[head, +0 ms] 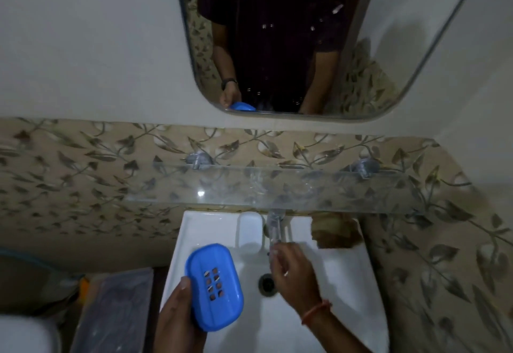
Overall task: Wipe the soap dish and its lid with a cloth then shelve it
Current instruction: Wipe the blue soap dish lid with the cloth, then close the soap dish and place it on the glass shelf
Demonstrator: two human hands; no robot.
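1. Leaf-patterned tiles in beige and grey cover the far wall below plain white plaster; the print smears toward the edges of the view.
2. Rounded mirror above – its top is cut off, and it reflects only a dark-shirted torso and forearms.
3. White glossy sink sits near and centre, its near rim cut off by the frame.
4. Clear glass shelf on two metal brackets runs across the far side of the sink and partly hides what is under it.
5. Brownish cloth lies on the sink's far right corner, half under the shelf, its shape hard to make out.
6. Left hand grasps the blue plastic soap dish over the sink's left side, thumb on its left edge; the rounded oblong shows a grid of small holes, and I cannot tell whether the lid is on.
7. Right hand, a red thread at the wrist, reaches to the chrome tap – its fingers are blurred, so gripping or loose cannot be told.
8. Round metal drain lies partly behind that hand.
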